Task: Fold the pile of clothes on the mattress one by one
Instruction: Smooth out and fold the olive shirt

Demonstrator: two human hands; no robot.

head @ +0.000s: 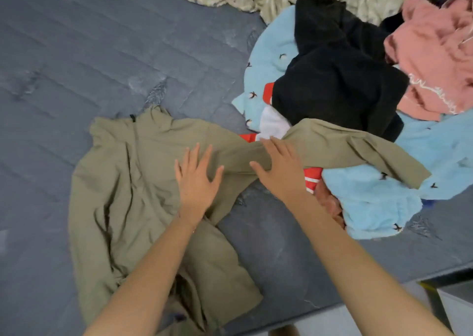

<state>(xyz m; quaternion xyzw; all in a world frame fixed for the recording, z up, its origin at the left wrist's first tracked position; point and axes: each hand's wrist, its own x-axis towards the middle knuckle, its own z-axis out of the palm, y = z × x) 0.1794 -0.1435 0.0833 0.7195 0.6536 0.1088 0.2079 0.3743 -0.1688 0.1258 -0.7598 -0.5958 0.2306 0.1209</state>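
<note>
An olive jacket [122, 182] is spread, creased, on the grey mattress [76, 54], collar turned away. One sleeve [358, 151] is stretched rightward over the pile [337, 79] of blue, black, pink and red-striped clothes. The left hand [195, 179] is laid flat on the chest, fingers straight and spread wide. The right hand [279, 166] is pressed flat on the sleeve's root, fingers straight, close together, nothing gripped.

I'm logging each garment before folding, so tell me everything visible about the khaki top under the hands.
The khaki top is thin, smooth-looking creased fabric with a high collar and black neck tab. It lies spread on the grey mattress, one sleeve draped over the clothes pile. Left hand rests flat on it; right hand presses the sleeve.
</note>
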